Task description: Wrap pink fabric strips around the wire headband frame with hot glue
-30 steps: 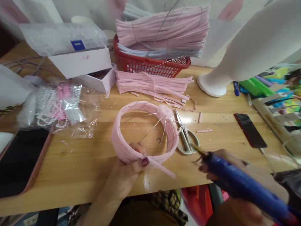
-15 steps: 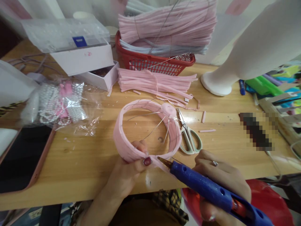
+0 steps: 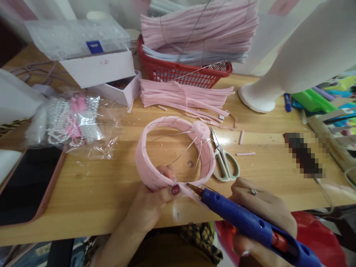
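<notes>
My left hand (image 3: 151,200) pinches the near rim of a pink ring made of pipe cleaners (image 3: 143,157), thumb outside and fingertips inside. A loose pink strip (image 3: 191,194) trails from the rim beside my thumb. My right hand (image 3: 258,207) is wrapped round a blue hot glue gun (image 3: 239,215), its brown nozzle resting at or very near the strip and rim; I cannot tell if it touches. A round pink disc (image 3: 201,129) with thin wires sits at the ring's far right edge. Green-handled scissors (image 3: 226,163) lie just right of the ring.
Behind the ring lies a pink pipe-cleaner bundle (image 3: 183,96), with a red basket (image 3: 183,74) of more bundles beyond. At left are a phone (image 3: 27,185) and a bag of pearl beads (image 3: 72,120). A white mannequin-like stand (image 3: 257,98) rises at the back right.
Almost nothing differs. The whole view has shifted very slightly; both hands, the ring and the glue gun keep the same positions relative to one another.
</notes>
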The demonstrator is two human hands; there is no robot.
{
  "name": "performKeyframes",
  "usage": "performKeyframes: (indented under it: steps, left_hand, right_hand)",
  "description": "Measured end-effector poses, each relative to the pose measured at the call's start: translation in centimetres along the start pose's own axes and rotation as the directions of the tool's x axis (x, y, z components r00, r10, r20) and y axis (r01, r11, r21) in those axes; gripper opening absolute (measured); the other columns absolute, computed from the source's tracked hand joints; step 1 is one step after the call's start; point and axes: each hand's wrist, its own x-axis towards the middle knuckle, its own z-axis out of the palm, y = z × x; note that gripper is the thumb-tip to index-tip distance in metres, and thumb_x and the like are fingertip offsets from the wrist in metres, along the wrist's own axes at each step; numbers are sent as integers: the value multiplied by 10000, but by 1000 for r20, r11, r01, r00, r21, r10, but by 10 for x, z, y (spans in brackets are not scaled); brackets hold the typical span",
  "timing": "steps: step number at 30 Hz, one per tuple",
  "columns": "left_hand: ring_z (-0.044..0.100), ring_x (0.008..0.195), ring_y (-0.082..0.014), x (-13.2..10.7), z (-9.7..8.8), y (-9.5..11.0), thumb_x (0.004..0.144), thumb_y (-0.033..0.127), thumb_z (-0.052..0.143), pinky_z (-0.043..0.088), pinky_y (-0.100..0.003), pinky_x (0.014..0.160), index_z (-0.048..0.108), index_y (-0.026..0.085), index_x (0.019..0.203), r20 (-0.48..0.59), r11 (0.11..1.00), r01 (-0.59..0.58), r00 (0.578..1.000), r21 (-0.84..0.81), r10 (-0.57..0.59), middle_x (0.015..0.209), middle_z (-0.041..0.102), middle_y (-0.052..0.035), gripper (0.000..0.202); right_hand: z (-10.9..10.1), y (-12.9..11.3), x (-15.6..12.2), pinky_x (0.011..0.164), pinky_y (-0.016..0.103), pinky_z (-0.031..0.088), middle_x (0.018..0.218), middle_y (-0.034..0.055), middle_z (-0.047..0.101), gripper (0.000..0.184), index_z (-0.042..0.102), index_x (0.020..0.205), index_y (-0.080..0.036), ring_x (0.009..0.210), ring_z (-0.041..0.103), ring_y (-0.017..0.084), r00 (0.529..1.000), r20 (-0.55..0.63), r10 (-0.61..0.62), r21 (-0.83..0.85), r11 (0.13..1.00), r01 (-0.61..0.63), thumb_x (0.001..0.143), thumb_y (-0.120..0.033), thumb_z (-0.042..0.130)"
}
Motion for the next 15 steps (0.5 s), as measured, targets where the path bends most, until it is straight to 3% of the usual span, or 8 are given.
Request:
performKeyframes:
  steps: [10, 15]
  left_hand:
    - [440, 594, -77, -1, -3, 1, 637, 282, 909, 354, -218, 562, 656, 209, 679, 39, 999, 36, 999, -11, -35, 682, 489, 57, 266]
    - [486, 661, -97, -2, -3, -2, 644, 281, 906, 393, -241, 643, 646, 202, 696, 17, 998, 51, 999, -27, -50, 701, 484, 50, 277]
  right_hand:
    - [1, 1, 0, 511, 332, 246, 556, -19, 453, 440, 551, 756, -248, 526, 402, 179, 999, -21, 26, 28, 999, -25, 881, -670, 563]
    - [3, -4, 5, 491, 326, 263, 546, -10, 485, 479, 571, 720, -241, 517, 435, 182, 997, -55, 62, 85, 995, -57, 832, -706, 602]
